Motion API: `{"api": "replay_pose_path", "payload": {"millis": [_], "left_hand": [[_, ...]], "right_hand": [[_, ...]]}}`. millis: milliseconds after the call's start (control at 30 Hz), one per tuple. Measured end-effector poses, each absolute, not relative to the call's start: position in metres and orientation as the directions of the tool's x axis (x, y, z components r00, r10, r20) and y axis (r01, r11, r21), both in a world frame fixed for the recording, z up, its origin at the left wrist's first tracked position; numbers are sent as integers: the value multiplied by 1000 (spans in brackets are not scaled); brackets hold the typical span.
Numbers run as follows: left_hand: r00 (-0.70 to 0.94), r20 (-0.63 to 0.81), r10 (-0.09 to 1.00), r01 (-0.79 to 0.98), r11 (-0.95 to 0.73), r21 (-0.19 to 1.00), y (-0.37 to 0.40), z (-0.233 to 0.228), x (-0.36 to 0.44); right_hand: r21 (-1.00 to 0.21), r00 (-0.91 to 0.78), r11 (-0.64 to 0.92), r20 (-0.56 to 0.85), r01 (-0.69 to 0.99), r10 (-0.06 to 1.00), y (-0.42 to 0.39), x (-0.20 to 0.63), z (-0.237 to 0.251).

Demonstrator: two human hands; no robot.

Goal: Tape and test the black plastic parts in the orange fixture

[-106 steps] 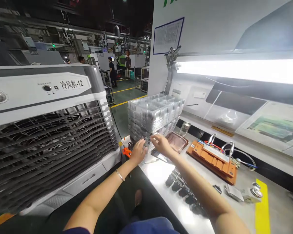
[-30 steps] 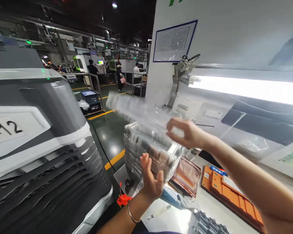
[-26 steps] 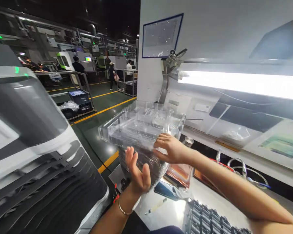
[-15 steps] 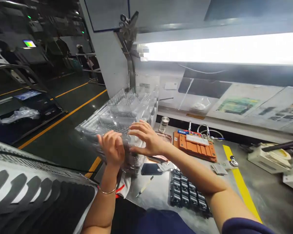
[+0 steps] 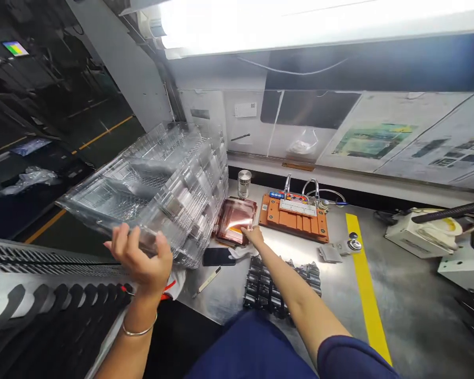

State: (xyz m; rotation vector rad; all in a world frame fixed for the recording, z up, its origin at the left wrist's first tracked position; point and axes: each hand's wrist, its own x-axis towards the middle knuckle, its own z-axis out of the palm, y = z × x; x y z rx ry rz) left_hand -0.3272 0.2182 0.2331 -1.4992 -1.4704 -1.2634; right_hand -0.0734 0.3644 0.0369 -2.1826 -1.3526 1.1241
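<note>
A tall stack of clear plastic trays (image 5: 189, 179) stands at the left end of the steel bench (image 5: 339, 284). My left hand (image 5: 142, 260) grips the near edge of the top clear tray (image 5: 114, 195), which is tilted and juts out left past the stack. My right hand (image 5: 254, 235) reaches forward, fingertips on the near edge of a copper-brown tray (image 5: 235, 223) lying flat right of the stack. A black tray of dark parts (image 5: 276, 287) lies under my right forearm.
An orange fixture with clamps and wires (image 5: 294, 218) sits behind, a small metal can (image 5: 244, 183) beside it. A phone (image 5: 218, 257) and a pen (image 5: 206, 281) lie near the stack. A yellow stripe (image 5: 365, 284) crosses the bench; a grilled air cooler (image 5: 43, 295) stands left.
My right hand has left the clear tray and reached right to the copper-brown tray. My left hand alone now holds the top tray. The view has tipped down toward the bench.
</note>
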Motion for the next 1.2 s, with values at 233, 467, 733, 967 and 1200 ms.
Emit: {"api": "replay_pose_path", "payload": {"millis": [233, 467, 733, 967, 1200], "left_hand": [[319, 481, 817, 875, -449, 183, 270, 100, -217], [310, 248, 918, 914, -359, 187, 322, 34, -215], [427, -70, 902, 902, -419, 101, 323, 25, -240], [187, 217, 958, 959, -225, 169, 345, 27, -247], [199, 403, 893, 920, -312, 238, 353, 23, -235]], "right_hand": [[-795, 155, -499, -476, 344, 865, 367, -31, 18], [-885, 195, -464, -461, -30, 866, 349, 16, 30], [-871, 339, -395, -481, -293, 809, 320, 55, 19], [-915, 353, -327, -394, -236, 849, 327, 32, 6], [-881, 96, -420, -409, 219, 907, 356, -38, 5]]}}
